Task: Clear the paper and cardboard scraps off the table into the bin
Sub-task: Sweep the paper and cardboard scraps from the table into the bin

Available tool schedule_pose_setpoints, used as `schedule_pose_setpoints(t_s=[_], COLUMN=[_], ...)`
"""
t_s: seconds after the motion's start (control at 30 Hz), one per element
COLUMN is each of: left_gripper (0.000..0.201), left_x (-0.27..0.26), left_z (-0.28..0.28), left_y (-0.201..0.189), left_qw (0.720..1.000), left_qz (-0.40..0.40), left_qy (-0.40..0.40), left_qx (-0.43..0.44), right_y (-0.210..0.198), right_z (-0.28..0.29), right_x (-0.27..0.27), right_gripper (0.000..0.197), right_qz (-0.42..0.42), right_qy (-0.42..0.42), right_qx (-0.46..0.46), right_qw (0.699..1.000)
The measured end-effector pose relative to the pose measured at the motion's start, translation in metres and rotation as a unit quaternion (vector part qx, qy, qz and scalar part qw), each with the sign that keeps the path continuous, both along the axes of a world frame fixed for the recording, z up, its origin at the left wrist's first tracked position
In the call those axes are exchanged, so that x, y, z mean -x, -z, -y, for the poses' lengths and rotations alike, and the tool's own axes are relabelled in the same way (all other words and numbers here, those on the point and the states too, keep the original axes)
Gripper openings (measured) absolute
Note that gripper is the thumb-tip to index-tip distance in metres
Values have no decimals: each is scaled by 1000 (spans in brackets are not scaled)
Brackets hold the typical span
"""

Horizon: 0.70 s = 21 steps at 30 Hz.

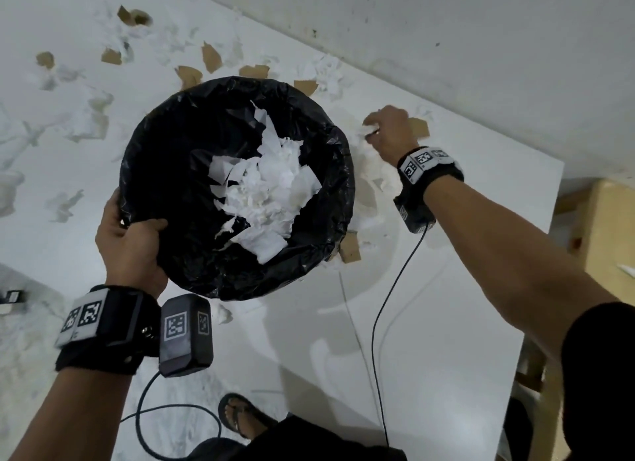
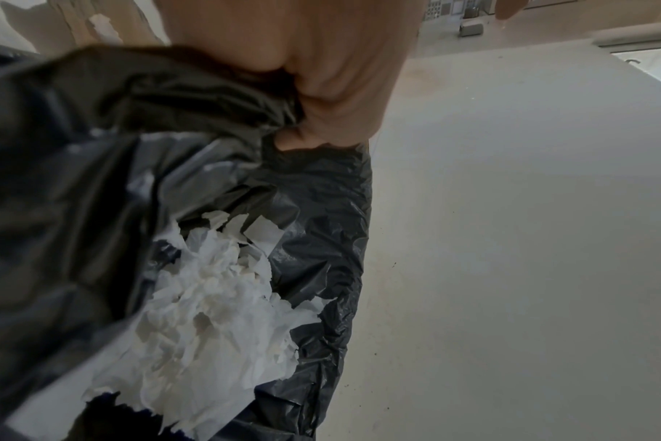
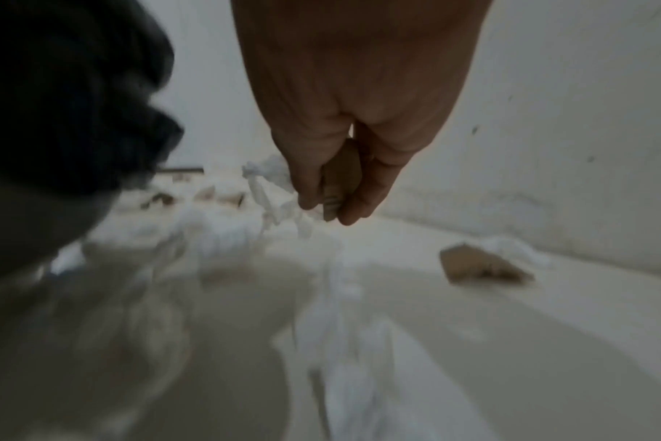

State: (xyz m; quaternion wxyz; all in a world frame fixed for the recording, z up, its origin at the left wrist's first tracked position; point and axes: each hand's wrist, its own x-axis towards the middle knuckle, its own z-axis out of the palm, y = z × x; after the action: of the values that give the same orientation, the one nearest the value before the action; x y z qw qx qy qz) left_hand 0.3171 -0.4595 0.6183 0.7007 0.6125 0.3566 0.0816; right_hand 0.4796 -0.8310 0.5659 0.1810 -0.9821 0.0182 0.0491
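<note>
- White wall backs your desk (image 1: 446, 323); scraps (image 1: 213, 57) litter its far edge.
- Your left hand (image 1: 129, 244) grips the bin (image 1: 192, 123) rim, paper already inside.
- Your right hand (image 1: 386, 128) pinches paper and cardboard near the right corner.
- Most remains.

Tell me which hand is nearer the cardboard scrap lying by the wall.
Right. The right hand, gripping crumpled paper, is directly beside the cardboard scrap. The left hand holds the bin rim, across the bin from it.
</note>
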Motion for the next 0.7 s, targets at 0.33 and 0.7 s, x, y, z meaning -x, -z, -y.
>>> schedule_pose_setpoints(t_s=[0.33,0.7], left_gripper=[72,75], left_x=[-5,-4], left_z=[-10,-14], left_y=[-3,-1], left_qw=[999,999], left_qz=[2,16], left_qy=[34,29], left_qx=[4,14], right_y=[-156,-64], right_z=[-59,-25], right_x=[33,42], right_gripper=[30,47], right_qz=[201,39], right_qy=[-111,-60], right_qx=[-194,-124], right_qw=[954,990])
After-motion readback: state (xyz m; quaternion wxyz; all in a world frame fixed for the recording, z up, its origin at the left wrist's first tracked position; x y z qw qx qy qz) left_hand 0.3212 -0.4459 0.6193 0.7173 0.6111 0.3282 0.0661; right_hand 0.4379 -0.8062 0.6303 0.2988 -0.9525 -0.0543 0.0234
